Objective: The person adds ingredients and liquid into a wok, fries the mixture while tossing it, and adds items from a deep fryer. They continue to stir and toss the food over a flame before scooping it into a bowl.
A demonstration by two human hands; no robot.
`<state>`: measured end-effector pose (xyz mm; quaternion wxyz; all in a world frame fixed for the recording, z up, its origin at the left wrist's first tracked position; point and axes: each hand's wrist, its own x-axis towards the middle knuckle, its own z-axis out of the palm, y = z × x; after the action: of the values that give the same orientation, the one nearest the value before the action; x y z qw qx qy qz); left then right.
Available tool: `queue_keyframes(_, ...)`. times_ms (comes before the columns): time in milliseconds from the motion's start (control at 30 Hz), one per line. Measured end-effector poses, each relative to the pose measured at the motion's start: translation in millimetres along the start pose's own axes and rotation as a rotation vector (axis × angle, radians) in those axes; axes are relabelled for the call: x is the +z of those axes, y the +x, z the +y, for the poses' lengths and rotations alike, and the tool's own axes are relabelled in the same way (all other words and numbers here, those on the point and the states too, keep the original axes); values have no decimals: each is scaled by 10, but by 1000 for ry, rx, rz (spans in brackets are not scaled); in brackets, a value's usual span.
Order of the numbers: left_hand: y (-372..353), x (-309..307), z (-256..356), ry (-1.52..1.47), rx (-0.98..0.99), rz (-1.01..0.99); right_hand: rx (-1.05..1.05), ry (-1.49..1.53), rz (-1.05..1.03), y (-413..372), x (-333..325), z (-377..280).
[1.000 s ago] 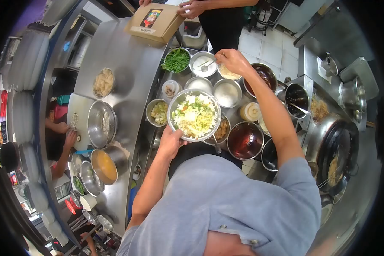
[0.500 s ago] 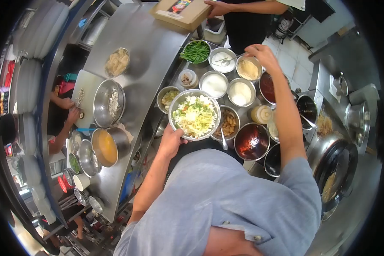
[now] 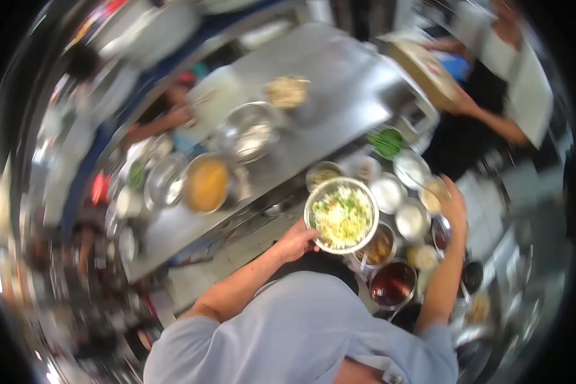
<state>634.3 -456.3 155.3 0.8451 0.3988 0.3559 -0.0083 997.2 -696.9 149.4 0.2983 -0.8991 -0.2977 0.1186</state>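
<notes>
My left hand (image 3: 298, 240) grips the rim of a metal bowl (image 3: 342, 216) filled with white, yellow and green chopped food, held level in front of my body. My right hand (image 3: 453, 203) is closed on the handle of a spoon (image 3: 427, 186), which reaches toward a bowl of white powder (image 3: 411, 169). Beneath this hand sits a bowl of pale yellow powder (image 3: 432, 197). Two more bowls of white contents, one being a white bowl (image 3: 388, 193), stand between my hands. Motion blur hides the spoon's tip.
A green vegetable bowl (image 3: 385, 142) stands at the back, a dark red sauce bowl (image 3: 392, 285) near my body. On the steel table (image 3: 326, 70) are several bowls. A co-worker (image 3: 493, 96) holds a cardboard box (image 3: 422, 73); another person's hand (image 3: 179, 116) is by a cutting board.
My view has swung, so the table and bowls appear shifted and rotated. The co-worker with the box now shows at upper right. Both my hands keep their holds.
</notes>
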Motion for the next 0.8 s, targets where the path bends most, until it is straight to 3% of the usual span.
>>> queue_keyframes(33,-249,-132,1,-30,50,68,-29,239,11,-162,-124,-299)
queue_keyframes(67,-410,-411,-155,-96,55,146,-63,203,31,-291,-180,-422)
queue_keyframes(100,-625,-595,-266,-135,122,249,-22,431,-18,-462,-223,-668)
queue_keyframes(133,-845,-754,-376,-173,181,340,-64,444,6,-634,-196,-855)
queue_keyframes(200,-1224,-1133,-637,-257,281,506,-119,527,-64,-855,114,-711)
queue_keyframes(233,-1408,-1350,-798,-308,314,596,-46,674,-91,-946,333,-906)
queue_keyframes(267,-1505,-1814,-1116,-374,395,526,-34,799,-47,-979,666,-1078)
queue_keyframes(333,-1959,-2049,-1167,-462,490,748,-161,663,-113,-1063,1103,-1565)
queue_keyframes(367,-2104,-2265,-1206,-516,501,840,-69,832,-277,-1090,1381,-1801)
queue_keyframes(400,-2193,-2516,-1212,-512,569,847,-223,753,-279,-1143,1641,-2105)
queue_keyframes(467,-2417,-2926,-1165,-570,701,944,-341,648,-453,-1417,2016,-2799)
queue_keyframes(567,-2621,-3422,-887,-702,868,1001,-428,603,-848,-1858,2530,-3689)
queue_keyframes(633,-2569,-4086,-942,-658,880,842,-575,370,-932,-2218,2867,-4239)
queue_keyframes(700,-2545,-4502,-993,-743,887,635,-594,398,-1060,-2693,3207,-4709)
queue_keyframes(767,-2677,-4473,-979,-851,802,715,-716,633,-1080,-3272,3617,-5039)
queue_keyframes(800,-2775,-4415,-1029,-757,745,750,-739,612,-1170,-3491,3757,-5151)
